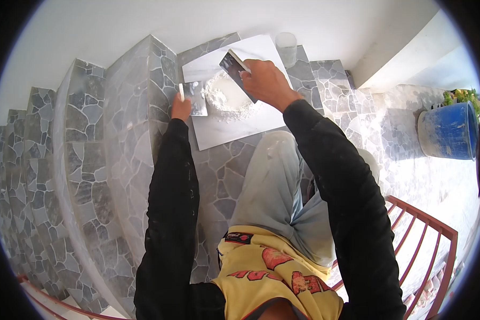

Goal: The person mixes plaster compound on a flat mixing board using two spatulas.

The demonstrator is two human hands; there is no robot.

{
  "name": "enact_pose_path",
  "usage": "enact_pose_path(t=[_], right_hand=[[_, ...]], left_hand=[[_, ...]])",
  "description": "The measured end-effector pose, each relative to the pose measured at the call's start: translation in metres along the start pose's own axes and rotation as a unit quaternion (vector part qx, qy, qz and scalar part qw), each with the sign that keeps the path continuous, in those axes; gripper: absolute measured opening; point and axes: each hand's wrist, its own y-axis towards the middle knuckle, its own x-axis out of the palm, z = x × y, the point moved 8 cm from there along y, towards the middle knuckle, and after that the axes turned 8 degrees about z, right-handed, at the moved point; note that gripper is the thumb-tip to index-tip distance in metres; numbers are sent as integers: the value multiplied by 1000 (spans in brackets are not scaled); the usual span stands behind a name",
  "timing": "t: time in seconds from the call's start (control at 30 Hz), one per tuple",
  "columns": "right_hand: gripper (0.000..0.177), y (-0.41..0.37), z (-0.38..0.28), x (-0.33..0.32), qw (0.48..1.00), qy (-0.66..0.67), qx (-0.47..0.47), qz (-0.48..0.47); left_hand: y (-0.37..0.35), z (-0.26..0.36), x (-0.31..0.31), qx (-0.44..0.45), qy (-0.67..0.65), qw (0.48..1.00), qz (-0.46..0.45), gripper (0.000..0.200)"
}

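My left hand (181,108) is closed on the pale handle of a flat metal trowel (197,98), whose blade lies at the left edge of a ring of white powder (240,113). Inside the ring is a pale, smooth pool (225,89). The powder rests on a white marbled tile (218,137) on the stone-patterned floor. My right hand (265,80) grips a second, dark-bladed trowel (232,66), held tilted over the upper right part of the ring. Its lower edge reaches the right side of the pool; whether it touches is unclear.
A translucent cup (286,49) stands beyond the tile's upper right corner. Stone-patterned steps (85,106) run down the left. A blue bucket (447,130) stands at the right, with a plant (461,96) behind it. A red-brown railing (429,218) is at the lower right.
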Motion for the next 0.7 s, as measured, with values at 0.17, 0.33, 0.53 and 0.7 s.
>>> enact_pose_path(t=[0.17, 0.33, 0.53, 0.7], right_hand=[[22, -3, 0, 12, 1000, -9, -9, -25], [23, -17, -9, 47, 998, 12, -46, -51], [25, -29, 4, 85, 995, 69, -39, -56], [26, -14, 13, 73, 997, 54, 8, -56]], left_hand=[[-35, 67, -15, 62, 129, 990, 17, 36], [-56, 101, -14, 51, 130, 989, 46, 34], [-88, 118, -14, 2, -30, 999, 32, 34], [-126, 31, -25, -142, -197, 963, 117, 38]])
